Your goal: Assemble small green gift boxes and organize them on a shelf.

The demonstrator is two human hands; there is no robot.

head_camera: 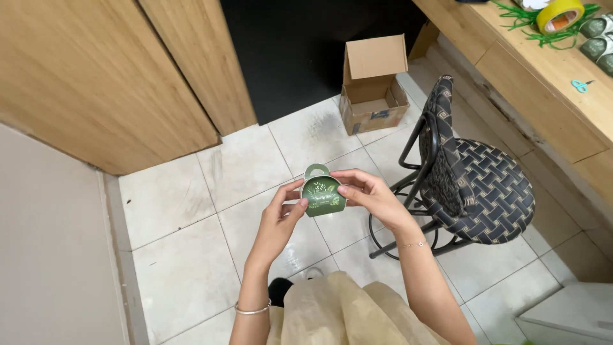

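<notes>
Hands meet over the tiled floor (172, 255), both closed on a small green box (323, 195) with a looped handle on top and a pale leaf pattern on its curved side. Left hand (281, 214) pinches the box's left edge, fingers (302, 202) curled against the side. Right hand (370, 191) grips the right edge, thumb pressed on the front face and fingers wrapped behind. The box sits upright between them, held in the air above the tiles.

A woven black chair (476, 185) stands just right of the hands. An open cardboard carton (373, 89) rests on the floor farther off, near a dark doorway. On the table (530, 70) at upper right lie a yellow tape roll (559, 14), green strips (520, 16), small scissors (580, 85) and more green boxes (599, 38).
</notes>
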